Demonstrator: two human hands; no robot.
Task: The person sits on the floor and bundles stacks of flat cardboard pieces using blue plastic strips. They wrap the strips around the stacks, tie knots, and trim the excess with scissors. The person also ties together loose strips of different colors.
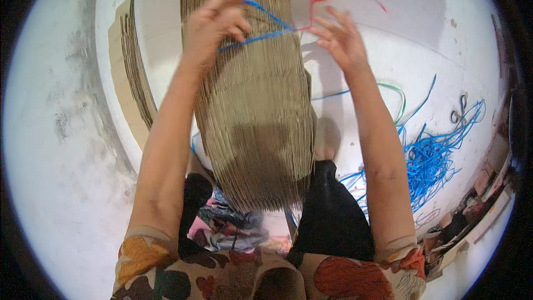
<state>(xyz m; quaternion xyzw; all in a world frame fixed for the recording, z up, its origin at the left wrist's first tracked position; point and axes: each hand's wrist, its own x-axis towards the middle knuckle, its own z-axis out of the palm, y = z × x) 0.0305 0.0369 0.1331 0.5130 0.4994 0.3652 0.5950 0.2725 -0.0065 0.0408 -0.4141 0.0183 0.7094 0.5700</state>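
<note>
The pale concrete floor (50, 133) spreads out on every side of both hands; on it, directly beneath them, stands the tall brown stack of flattened corrugated cardboard sheets (255, 116), running from the person's lap up past the fingers; a second, thinner pile of cardboard sheets (130, 72) leans off to the left of the left hand; a loose heap of blue plastic strings (430, 164) lies below and to the right of the right hand, with small metal scissors (459, 112) just beyond it. The left hand (214, 22) is pinched shut on a blue plastic string (261, 36) drawn across the stack's top; the right hand (340, 36), fingers spread, touches its red end; the hands sit apart.
</note>
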